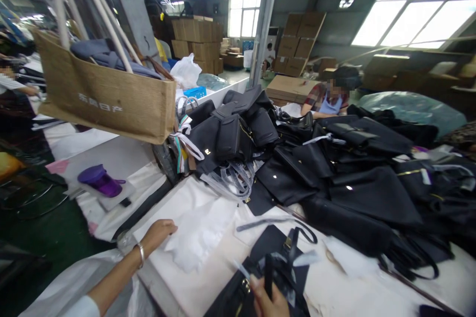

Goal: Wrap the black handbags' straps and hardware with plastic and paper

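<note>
Skirting tbl edge (153, 285), L hand (159, 234) nr sheet (199, 235), R hand (272, 301) at blk bag (227, 296).

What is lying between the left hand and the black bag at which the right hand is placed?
A crumpled white sheet lies on the table, just beyond the left hand's fingertips, on the side toward the black bag. It looks thin, so probably no real obstacle.

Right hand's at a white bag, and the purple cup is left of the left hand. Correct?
No, the head view shows the right hand at a black bag. The purple cup is left of the left hand, as you say.
</note>
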Demonstrator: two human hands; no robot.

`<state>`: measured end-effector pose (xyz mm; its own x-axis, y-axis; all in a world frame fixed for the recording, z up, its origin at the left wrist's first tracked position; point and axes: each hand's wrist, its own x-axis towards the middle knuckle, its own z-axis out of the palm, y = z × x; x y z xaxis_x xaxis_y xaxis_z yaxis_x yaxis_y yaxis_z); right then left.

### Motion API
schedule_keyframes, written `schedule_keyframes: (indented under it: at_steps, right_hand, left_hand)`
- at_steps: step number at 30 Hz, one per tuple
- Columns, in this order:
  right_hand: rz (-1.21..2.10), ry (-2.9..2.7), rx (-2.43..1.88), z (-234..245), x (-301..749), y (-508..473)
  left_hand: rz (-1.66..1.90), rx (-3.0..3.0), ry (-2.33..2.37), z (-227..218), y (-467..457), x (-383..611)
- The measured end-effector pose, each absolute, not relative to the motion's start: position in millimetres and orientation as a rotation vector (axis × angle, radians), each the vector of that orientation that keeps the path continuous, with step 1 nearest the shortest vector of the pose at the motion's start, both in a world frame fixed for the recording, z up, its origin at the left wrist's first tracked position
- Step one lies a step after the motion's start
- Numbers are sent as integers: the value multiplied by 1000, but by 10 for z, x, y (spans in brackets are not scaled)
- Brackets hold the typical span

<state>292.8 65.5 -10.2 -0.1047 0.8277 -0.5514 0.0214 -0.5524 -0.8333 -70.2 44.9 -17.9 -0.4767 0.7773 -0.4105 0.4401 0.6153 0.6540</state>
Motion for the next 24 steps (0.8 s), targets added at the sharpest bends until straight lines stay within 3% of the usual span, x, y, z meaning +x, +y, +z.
schedule_keyframes:
  at_steps: [4,10,15,18,24]
  right_hand:
    - [1688,-1242,-1414,-19,2500,574]
    - [1135,-1923,-1275,151,2266,557]
    - [879,-2083,-1305,128,2285,629]
    - [1029,-1766,-1372,71,2347,743]
    - [1714,-795,-1414,-53,2409,819]
  left_hand:
    - [820,805,1938,20,526,-127]
    - [1011,575,1765,138,628,653]
    - [1082,441,1639,108,661,902]
    - [1085,336,1490,107,672,897]
    - [960,-8,954,87,804,937]
